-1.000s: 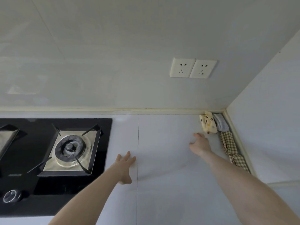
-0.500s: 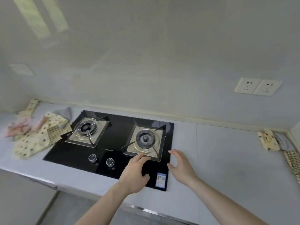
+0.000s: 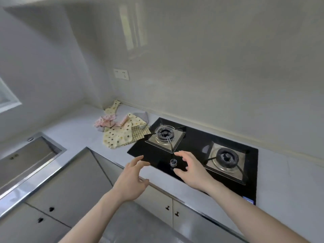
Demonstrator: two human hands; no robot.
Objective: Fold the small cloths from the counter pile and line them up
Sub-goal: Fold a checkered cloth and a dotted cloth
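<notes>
The pile of small cloths (image 3: 121, 127) lies loose on the bench (image 3: 75, 130) in the far corner, just left of the hob (image 3: 192, 151). A large cream spotted cloth (image 3: 119, 135) sits on top, with a pink patterned one (image 3: 105, 121) bunched behind it, a grey one (image 3: 142, 115) toward the wall, and a checked cloth (image 3: 140, 133) whose edge touches or overlaps the hob's black glass near the left burner (image 3: 164, 135).

Both hands hang over the hob's front edge, well apart from the pile and holding nothing. The left hand (image 3: 131, 179) has a wide, relaxed grip with fingers extended; the right hand (image 3: 191, 170) has its fingers spread and lightly curved, just beside a control knob (image 3: 173, 162).

The likely trouble is the tangle: a pull on the spotted cloth probably drags the pink or checked one along, since they overlap, and one may slide onto the burner grate and snag. The right hand, reaching across, could also brush the knob. Further left, the sink (image 3: 29, 158) sits open, so a cloth swept sideways could drop into it.
</notes>
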